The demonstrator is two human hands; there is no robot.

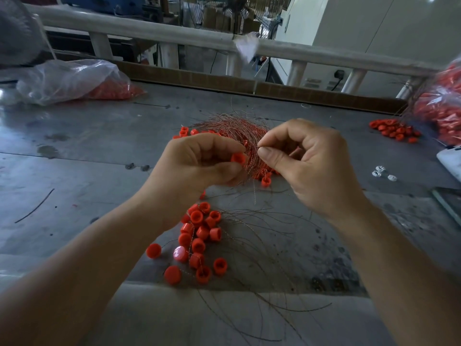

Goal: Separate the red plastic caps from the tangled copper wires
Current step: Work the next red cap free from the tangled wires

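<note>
Pinching red cap (238,158) in left hand (199,161), fingers curled; right hand (306,156) thumb and forefinger nip copper wires (251,162) beside it. Advise: grip close, pull straight apart.

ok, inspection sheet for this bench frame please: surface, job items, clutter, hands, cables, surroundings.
Surface: grey metal table, scuffed and stained.
Job's things: wire tangle at centre, caps caught in it; loose red caps nearer the person; another cap pile far right.
Clutter: left bag and right bag, both holding red parts; small white pieces; one pink cap.
Hands: left hand pinches a red cap; right hand pinches strands of the tangle.
Cables: black cord plugged into a socket beyond the table.
Surroundings: white railing, cardboard edging, fan.
</note>
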